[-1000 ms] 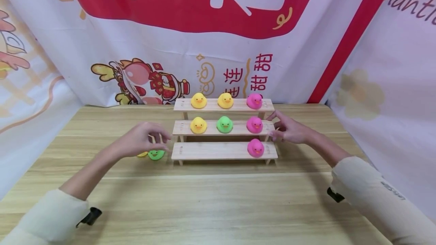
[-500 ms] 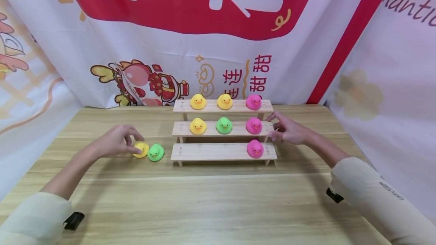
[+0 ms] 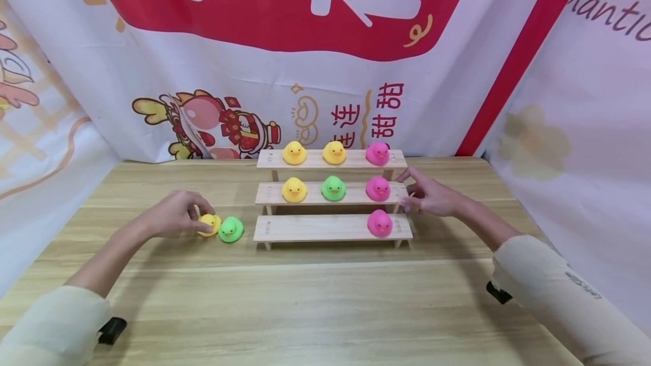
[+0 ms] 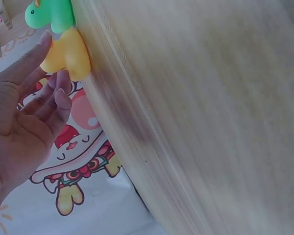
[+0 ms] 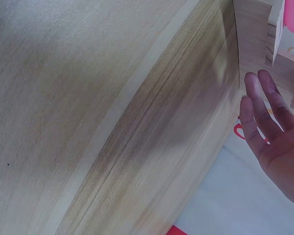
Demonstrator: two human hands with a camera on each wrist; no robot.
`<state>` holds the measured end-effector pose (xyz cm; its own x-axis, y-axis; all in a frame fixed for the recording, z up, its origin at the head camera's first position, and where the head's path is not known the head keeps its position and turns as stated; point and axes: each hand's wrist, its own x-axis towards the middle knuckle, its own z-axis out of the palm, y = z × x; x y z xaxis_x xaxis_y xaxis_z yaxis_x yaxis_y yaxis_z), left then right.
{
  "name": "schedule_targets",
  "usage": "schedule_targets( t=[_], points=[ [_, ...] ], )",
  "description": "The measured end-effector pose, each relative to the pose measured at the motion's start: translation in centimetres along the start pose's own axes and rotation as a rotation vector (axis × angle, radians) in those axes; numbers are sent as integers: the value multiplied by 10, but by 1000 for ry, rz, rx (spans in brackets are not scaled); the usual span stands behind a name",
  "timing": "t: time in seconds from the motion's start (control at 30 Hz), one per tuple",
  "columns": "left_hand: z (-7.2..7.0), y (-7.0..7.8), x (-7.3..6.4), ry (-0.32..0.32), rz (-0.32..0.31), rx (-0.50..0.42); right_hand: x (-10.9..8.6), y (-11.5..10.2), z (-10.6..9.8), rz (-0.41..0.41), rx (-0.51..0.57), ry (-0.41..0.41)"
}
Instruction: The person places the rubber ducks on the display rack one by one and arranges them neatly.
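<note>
My left hand [image 3: 179, 213] pinches a yellow rubber duck [image 3: 210, 225] on the table, left of the stand. The left wrist view has the thumb on one side of that yellow duck [image 4: 68, 55] and curled fingers on the other. Close against it sits a green rubber duck [image 3: 231, 230]. At the right end of the three-tier wooden stand [image 3: 310, 228], my right hand [image 3: 432, 195] holds the middle shelf, index finger at the back edge and thumb at the front. In the right wrist view, the other fingers [image 5: 264, 105] of that hand extend beside the stand's end.
On the top tier are two yellow ducks [image 3: 294, 153] and a pink duck [image 3: 378, 153]. The middle tier bears yellow, green [image 3: 333, 188] and pink ducks; the bottom tier has one pink duck [image 3: 380, 223] at its right. A printed cloth [image 3: 244, 61] hangs behind the table [image 3: 305, 309].
My left hand has moved left from beside the stand, past the green duck, to the yellow duck and taken hold of it. The right hand has stayed at the stand's end.
</note>
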<state>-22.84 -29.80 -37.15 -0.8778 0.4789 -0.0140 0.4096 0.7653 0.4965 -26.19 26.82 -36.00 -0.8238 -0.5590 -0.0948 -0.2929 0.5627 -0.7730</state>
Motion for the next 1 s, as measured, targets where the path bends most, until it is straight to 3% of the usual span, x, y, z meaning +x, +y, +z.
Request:
schedule_targets(
  t=[0.5, 0.67, 1.0],
  points=[
    [0, 2, -1, -1, -25, -4, 1, 0, 1, 4, 6, -4],
    [-4, 6, -2, 48, -29, -21, 2, 1, 0, 7, 8, -4],
    [-16, 18, -4, 189, 35, -116, 2, 1, 0, 12, 2, 2]
  ],
)
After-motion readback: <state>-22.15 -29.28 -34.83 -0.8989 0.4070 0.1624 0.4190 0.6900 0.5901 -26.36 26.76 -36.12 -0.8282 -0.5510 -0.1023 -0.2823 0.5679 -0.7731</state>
